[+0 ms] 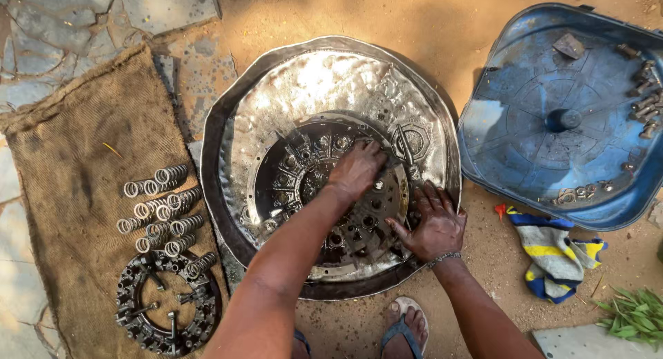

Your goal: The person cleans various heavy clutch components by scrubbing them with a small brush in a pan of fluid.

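Left hand lies palm down on the clutch plate, fingers curled together over its upper middle; whether they grip anything cannot be told. Right hand rests on the plate's right edge, fingers spread, pinching nothing. The plate sits in a wide metal basin on sandy ground. Springs and a toothed ring lie on burlap to the left. Blue tub with bolts stands to the right, a striped rag below it.
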